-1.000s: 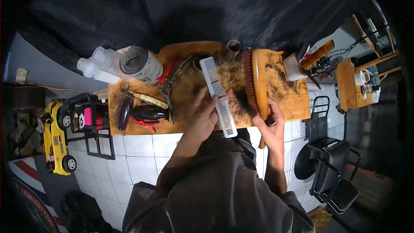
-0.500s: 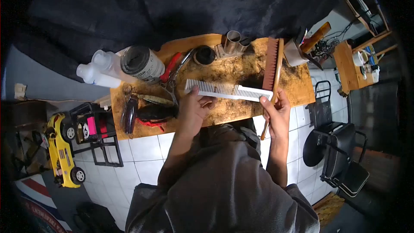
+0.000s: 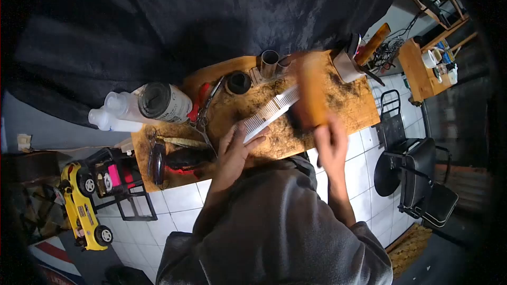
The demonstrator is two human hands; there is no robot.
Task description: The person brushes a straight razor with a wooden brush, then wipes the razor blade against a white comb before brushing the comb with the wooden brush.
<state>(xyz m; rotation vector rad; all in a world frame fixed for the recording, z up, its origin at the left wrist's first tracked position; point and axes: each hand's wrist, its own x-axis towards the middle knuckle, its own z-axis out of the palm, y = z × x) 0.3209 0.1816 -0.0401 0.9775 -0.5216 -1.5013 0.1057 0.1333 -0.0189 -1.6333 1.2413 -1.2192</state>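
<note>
Since 0.5 s ago: your long white plastic comb [image 3: 270,112] went from level to slanted, far end up-right. The oblong wooden-backed brush [image 3: 311,95] swung from edge-on at the right to back-up across the comb's far end (motion blur, so bristles not visible). Your left hand [image 3: 236,148] has fingers curled, pinching the comb's near end. IMO that grip leaves the teeth free for the brush. Your right hand [image 3: 331,145] is closed round the brush handle; blur hides finger detail. Both tools sit over the middle of the hair-strewn wooden board [image 3: 359,111]; touching it or just above, can't tell. Left of your hand, the black clipper [image 3: 185,157] & steel scissors [image 3: 203,122] lie untouched.
</note>
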